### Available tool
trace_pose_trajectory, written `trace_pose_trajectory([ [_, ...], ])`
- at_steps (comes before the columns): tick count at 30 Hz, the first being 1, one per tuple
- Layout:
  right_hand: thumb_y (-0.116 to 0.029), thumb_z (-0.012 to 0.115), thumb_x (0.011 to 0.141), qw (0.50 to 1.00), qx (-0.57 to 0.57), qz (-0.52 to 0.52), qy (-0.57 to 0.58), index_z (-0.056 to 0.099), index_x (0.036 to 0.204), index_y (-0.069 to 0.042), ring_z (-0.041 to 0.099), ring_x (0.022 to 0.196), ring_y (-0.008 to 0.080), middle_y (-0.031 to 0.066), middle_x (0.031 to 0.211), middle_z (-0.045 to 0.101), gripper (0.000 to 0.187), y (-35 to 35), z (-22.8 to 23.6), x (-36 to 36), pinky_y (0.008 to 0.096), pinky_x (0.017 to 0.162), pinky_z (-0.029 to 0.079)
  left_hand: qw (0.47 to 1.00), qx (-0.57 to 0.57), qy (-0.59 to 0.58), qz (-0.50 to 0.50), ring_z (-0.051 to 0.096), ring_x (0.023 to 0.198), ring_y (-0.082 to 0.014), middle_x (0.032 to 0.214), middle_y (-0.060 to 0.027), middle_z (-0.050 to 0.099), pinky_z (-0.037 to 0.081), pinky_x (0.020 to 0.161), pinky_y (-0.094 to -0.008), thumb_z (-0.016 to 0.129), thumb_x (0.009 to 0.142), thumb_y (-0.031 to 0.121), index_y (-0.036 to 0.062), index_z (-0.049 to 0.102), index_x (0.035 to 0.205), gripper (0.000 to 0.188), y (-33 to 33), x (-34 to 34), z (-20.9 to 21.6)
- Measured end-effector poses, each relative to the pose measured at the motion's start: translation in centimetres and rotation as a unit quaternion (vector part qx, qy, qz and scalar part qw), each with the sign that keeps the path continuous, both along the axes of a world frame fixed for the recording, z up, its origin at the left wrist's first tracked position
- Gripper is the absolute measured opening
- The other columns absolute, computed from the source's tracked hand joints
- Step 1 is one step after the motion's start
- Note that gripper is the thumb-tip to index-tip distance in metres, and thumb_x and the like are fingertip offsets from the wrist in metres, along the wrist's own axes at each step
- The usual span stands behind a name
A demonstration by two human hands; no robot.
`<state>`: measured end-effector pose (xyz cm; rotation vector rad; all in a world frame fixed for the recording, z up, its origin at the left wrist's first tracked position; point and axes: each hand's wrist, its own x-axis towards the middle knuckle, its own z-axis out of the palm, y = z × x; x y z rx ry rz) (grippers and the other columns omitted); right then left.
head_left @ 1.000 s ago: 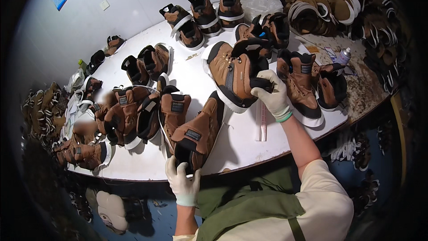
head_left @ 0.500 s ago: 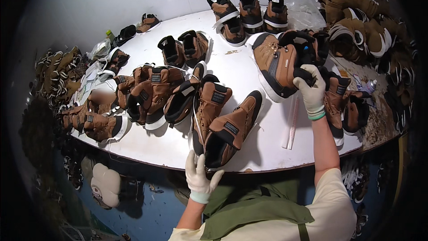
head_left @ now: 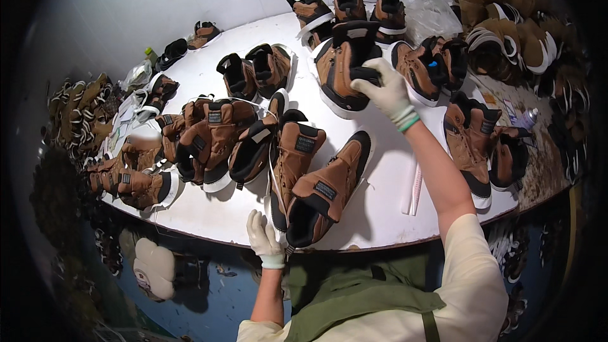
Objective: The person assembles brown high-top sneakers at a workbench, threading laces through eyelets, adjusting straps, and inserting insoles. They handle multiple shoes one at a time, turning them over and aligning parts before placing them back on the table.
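My right hand (head_left: 387, 92), in a white glove with a green cuff, grips the collar of a brown and black high-top shoe (head_left: 334, 71) with a white sole, over the table's far middle. Gloved likewise, my left hand (head_left: 263, 239) is at the table's front edge, its fingers apart and nothing seen in it. Just right of that hand lie a brown shoe (head_left: 292, 171) with its tongue up and another shoe (head_left: 339, 180) pointing to the far right.
Shoes stand in groups on the white table (head_left: 386, 171), such as a pair (head_left: 269, 69) behind. A clear ruler (head_left: 415, 190) lies in front of my right forearm. Piled shoe uppers (head_left: 506, 31) fill the far right, near a spray can (head_left: 527, 118). A cushioned stool (head_left: 154, 268) is below left.
My right hand has carried the shoe leftward and away from me, from beside the right-hand shoes. My left hand has shifted slightly left, away from the near shoe.
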<state>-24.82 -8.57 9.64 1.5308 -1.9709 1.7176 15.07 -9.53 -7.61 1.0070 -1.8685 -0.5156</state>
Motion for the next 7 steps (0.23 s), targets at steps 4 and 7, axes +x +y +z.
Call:
trace_pose_trajectory([
  [4,-0.040,0.076,0.075,0.991,0.065,-0.017,0.118,0.062,0.099,-0.009,0.066,0.081,0.0258,0.0076,0.093,0.064,0.042,-5.3,-0.3,-0.9,0.0330,0.076,0.052,0.998,-0.058,-0.031,0.022,0.055,0.113,-0.0361,0.129,-0.0241,0.049,0.049,0.093,-0.0411,0.048,0.091,0.006,-0.0030,0.052,0.123,0.033,-0.7,0.2,-1.4],
  [7,-0.045,0.074,0.075,0.976,0.149,0.013,0.156,0.064,0.102,-0.009,0.067,0.092,0.0270,0.0098,0.104,0.065,0.046,-9.2,-0.7,-0.8,0.0367,0.081,0.052,0.997,-0.051,-0.046,0.027,0.055,0.113,-0.0377,0.134,-0.0235,0.046,0.041,0.103,-0.0459,0.056,0.089,0.006,-0.0009,0.053,0.123,0.035,-0.6,0.8,-2.5],
])
